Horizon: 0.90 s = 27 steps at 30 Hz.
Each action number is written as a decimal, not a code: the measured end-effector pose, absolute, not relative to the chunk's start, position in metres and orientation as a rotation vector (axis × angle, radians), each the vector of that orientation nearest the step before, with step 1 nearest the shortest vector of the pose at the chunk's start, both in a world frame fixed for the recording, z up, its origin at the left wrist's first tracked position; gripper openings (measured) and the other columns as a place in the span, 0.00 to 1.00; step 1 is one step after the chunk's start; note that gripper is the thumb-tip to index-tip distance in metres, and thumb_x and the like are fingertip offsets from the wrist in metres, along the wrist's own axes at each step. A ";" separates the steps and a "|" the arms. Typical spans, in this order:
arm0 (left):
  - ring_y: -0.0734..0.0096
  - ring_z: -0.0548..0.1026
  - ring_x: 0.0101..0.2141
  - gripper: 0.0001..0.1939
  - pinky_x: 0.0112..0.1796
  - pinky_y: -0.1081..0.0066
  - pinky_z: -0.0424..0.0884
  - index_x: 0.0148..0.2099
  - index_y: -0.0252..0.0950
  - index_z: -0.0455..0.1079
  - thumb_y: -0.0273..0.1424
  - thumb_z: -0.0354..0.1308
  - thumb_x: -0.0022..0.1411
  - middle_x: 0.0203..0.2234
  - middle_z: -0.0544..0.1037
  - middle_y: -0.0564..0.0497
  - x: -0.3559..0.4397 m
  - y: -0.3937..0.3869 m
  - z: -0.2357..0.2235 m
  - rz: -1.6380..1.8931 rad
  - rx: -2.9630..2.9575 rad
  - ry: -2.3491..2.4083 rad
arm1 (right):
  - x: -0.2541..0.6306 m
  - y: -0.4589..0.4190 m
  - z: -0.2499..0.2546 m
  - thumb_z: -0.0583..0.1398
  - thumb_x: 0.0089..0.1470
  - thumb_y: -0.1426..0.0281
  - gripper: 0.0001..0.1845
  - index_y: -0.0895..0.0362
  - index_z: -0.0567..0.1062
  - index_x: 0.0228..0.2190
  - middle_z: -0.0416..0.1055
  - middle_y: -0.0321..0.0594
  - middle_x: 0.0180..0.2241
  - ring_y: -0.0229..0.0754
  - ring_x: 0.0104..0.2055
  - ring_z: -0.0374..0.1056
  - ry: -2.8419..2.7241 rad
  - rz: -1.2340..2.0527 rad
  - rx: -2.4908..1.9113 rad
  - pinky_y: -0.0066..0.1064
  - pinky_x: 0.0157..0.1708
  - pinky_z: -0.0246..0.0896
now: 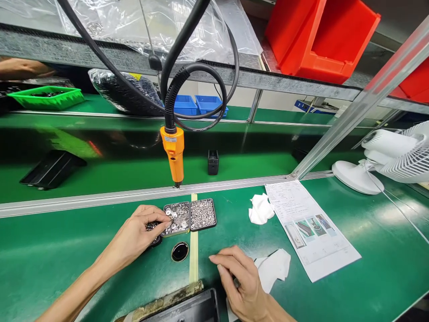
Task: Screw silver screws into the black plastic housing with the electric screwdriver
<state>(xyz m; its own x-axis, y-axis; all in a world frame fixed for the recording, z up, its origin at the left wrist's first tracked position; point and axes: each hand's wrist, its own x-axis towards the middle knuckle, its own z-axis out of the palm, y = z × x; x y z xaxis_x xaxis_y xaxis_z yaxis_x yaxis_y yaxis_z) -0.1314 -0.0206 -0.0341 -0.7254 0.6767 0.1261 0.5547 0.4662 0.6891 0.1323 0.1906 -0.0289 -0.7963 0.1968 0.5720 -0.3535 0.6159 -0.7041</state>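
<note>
My left hand (142, 227) reaches in from the left, its thumb and fingertips pinched together at the left edge of a small square tray of washer-like metal parts (179, 217). Whatever is between those fingertips is too small to name. Partly behind this hand is a dish of dark small parts (154, 240). A round black disc with a thin gold rim (180, 252) lies below the trays. My right hand (241, 281) is curled over the bench, and a bit of something grey shows under its fingers. Near it, a black rectangular housing (187, 308) is cut off by the bottom edge.
A second tray of small metal pieces (203, 213) adjoins the first. An orange electric screwdriver (173, 154) hangs above them on a looped cable. To the right are white cloths (260, 209), a printed sheet (311, 230) and a white fan (398, 152). A metal rail (231, 184) runs behind.
</note>
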 end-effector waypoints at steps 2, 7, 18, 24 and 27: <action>0.56 0.72 0.51 0.16 0.54 0.58 0.67 0.40 0.48 0.81 0.52 0.61 0.65 0.43 0.80 0.50 -0.129 -0.022 -0.033 1.111 1.099 2.541 | 0.132 0.191 -0.029 0.56 0.63 0.83 0.22 0.56 0.75 0.55 0.75 0.45 0.42 0.41 0.41 0.72 -2.216 1.137 0.128 0.33 0.39 0.70; 0.57 0.71 0.51 0.15 0.54 0.59 0.67 0.41 0.48 0.80 0.50 0.62 0.65 0.43 0.80 0.50 -0.124 -0.023 -0.029 1.137 1.139 2.536 | 0.132 0.191 -0.027 0.56 0.63 0.83 0.21 0.56 0.75 0.54 0.76 0.45 0.41 0.41 0.40 0.72 -2.232 1.129 0.128 0.33 0.38 0.70; 0.55 0.71 0.53 0.10 0.56 0.55 0.63 0.39 0.47 0.77 0.45 0.62 0.65 0.42 0.79 0.51 -0.127 -0.020 -0.036 1.077 1.212 2.592 | 0.132 0.192 -0.032 0.57 0.64 0.82 0.21 0.55 0.75 0.55 0.77 0.44 0.41 0.41 0.40 0.72 -2.257 1.132 0.113 0.34 0.39 0.69; 0.54 0.69 0.55 0.12 0.54 0.53 0.63 0.42 0.45 0.75 0.45 0.56 0.71 0.44 0.79 0.49 -0.126 -0.020 -0.028 0.967 1.275 2.594 | 0.132 0.192 -0.032 0.57 0.64 0.82 0.21 0.55 0.75 0.55 0.77 0.44 0.40 0.41 0.40 0.73 -2.272 1.136 0.106 0.34 0.38 0.70; 0.52 0.70 0.53 0.13 0.51 0.52 0.63 0.45 0.47 0.78 0.46 0.56 0.70 0.44 0.79 0.49 -0.125 -0.016 -0.024 0.908 1.315 2.613 | 0.131 0.192 -0.031 0.57 0.64 0.82 0.21 0.55 0.75 0.55 0.77 0.44 0.40 0.41 0.40 0.73 -2.275 1.136 0.105 0.34 0.38 0.70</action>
